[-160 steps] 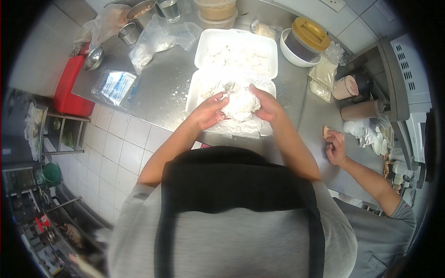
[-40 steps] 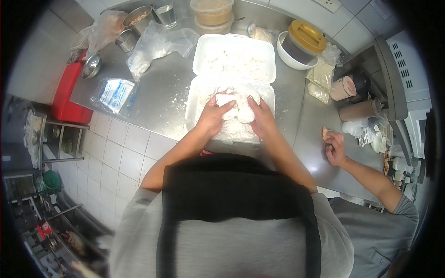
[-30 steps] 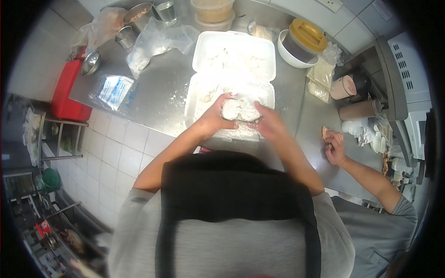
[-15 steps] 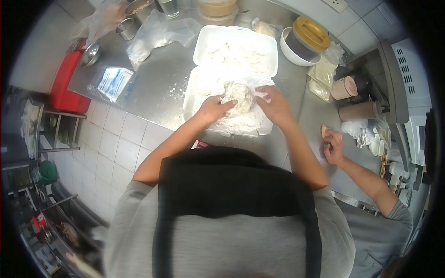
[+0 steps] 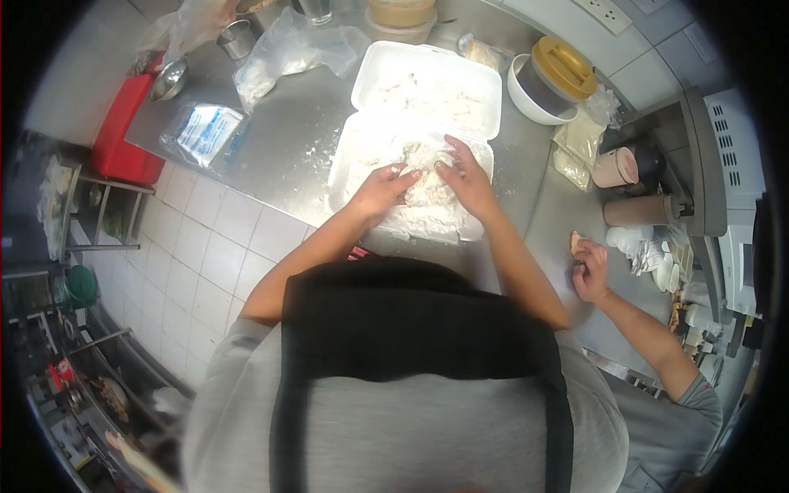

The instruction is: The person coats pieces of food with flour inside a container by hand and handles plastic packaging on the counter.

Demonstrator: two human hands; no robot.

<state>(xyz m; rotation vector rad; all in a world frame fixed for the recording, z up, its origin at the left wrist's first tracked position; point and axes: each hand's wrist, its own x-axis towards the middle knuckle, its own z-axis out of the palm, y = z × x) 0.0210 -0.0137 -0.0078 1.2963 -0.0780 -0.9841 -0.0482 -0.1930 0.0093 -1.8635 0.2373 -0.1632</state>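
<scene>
A lump coated in white flour (image 5: 428,182) lies in the lower half of a white foam container (image 5: 336,182), on a bed of loose flour. My left hand (image 5: 381,192) presses its left side, thumb and fingers curled over it. From the right, my right hand (image 5: 467,179) grips the same lump, thumb near its middle and fingers over the far edge. What is under the coating cannot be made out. The container's opened lid (image 5: 359,85) lies behind, with more flour in it.
Plastic bags (image 5: 306,53) and a blue-white packet (image 5: 208,134) lie left on the steel counter. A white bowl (image 5: 522,97) holds a yellow-lidded container (image 5: 565,67) at back right. Near the right counter edge, another person's hand (image 5: 590,274) holds a small brownish piece.
My right hand has moved left, from beside the lump onto it. My left hand stays on the lump. The camera view has shifted slightly.
</scene>
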